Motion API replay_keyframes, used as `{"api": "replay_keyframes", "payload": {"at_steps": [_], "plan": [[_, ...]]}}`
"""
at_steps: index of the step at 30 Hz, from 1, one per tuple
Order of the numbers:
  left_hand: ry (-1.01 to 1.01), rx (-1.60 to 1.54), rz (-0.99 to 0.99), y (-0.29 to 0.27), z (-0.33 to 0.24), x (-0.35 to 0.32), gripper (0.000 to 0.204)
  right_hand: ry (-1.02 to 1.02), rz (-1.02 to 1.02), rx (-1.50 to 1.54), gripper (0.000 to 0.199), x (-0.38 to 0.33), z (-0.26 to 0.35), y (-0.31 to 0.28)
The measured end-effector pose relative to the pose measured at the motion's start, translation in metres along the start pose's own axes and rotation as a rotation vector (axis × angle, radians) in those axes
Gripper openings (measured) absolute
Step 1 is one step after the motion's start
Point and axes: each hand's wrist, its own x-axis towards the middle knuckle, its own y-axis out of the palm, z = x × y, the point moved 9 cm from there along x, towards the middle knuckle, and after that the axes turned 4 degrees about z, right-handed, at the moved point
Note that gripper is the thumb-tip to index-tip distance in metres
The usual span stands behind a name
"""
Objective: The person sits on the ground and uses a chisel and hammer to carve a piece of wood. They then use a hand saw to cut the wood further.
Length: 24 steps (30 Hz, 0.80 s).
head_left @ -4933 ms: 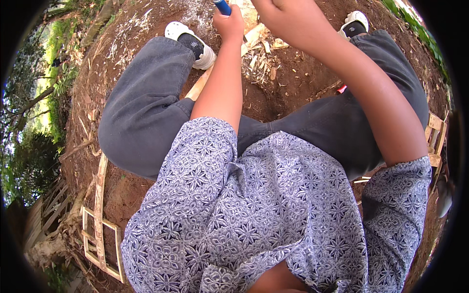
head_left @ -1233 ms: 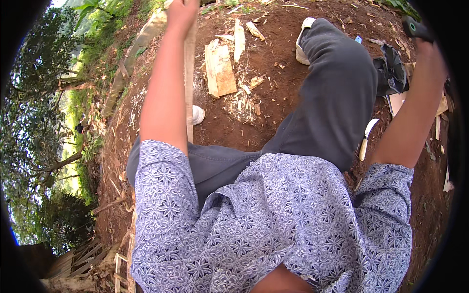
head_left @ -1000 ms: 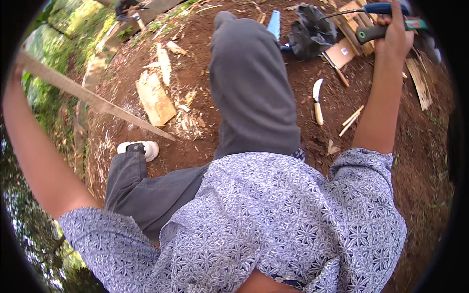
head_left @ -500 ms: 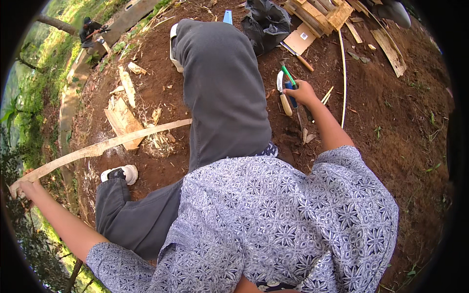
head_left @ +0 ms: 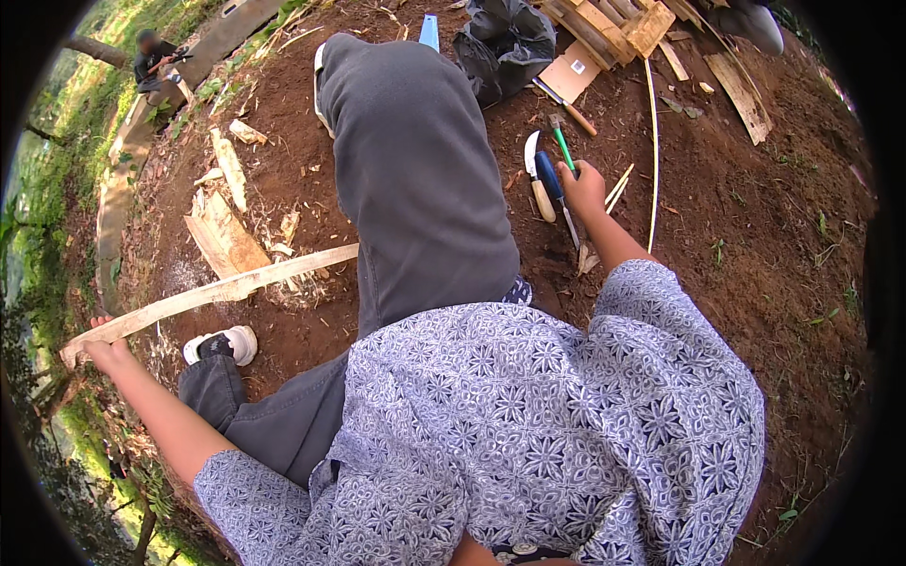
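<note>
Head view shows the left hand (head_left: 106, 351) gripping a long wood strip (head_left: 212, 292) at middle left, the right hand (head_left: 583, 189) closed on a green-handled tool (head_left: 563, 149) beside a curved knife (head_left: 536, 174) at upper middle, which might cut it.

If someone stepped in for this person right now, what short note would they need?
Left hand: gripping the end of a long pale wooden strip held out to the left.
Right hand: down on the soil at a blue-handled tool, beside a curved knife and a green-handled tool; whether it is gripped is unclear.
Done: shavings lie beneath the strip.
Left: cannot tell from here.
</note>
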Motion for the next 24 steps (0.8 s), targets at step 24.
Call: {"api": "replay_keyframes", "payload": {"at_steps": [24], "plan": [[-0.149,-0.115,-0.110,0.029,0.110,-0.093,0.062,-0.550,0.352,-0.157,0.042,-0.042,0.302,0.159]]}}
